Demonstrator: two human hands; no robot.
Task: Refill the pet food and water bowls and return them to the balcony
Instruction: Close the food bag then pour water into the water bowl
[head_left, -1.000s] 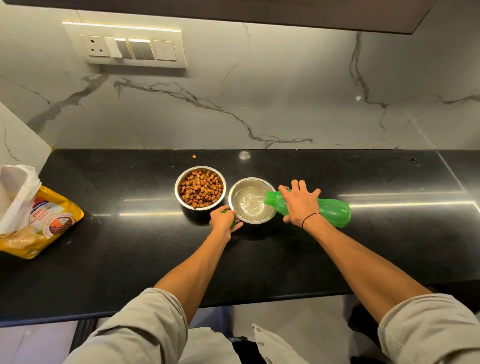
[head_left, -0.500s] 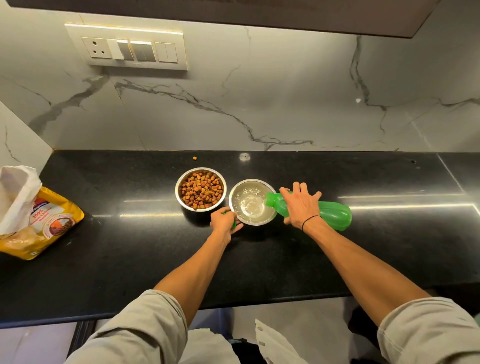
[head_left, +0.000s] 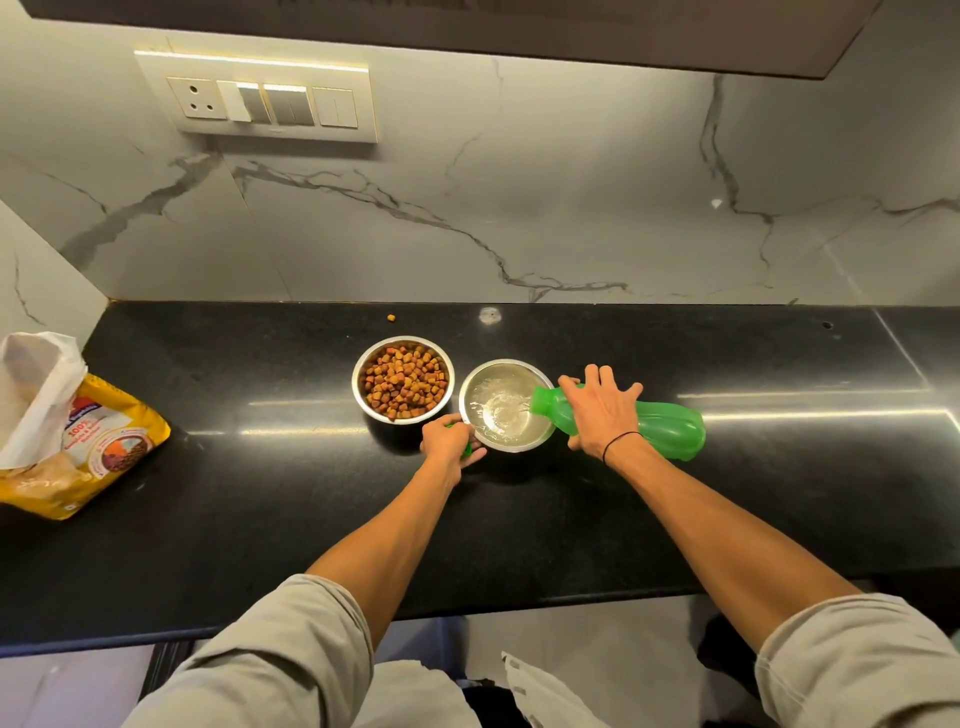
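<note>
right hand grips green bottle tipped flat, mouth over water bowl | left hand curled round small green cap beside that bowl's rim | food bowl full of kibble, just left | both on black tabletop | food bag far left

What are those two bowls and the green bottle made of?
Food bowl and water bowl: probably stainless steel, judging by their shiny silver rims and reflections. Green bottle: likely plastic, since it looks translucent, glossy and moulded.
</note>
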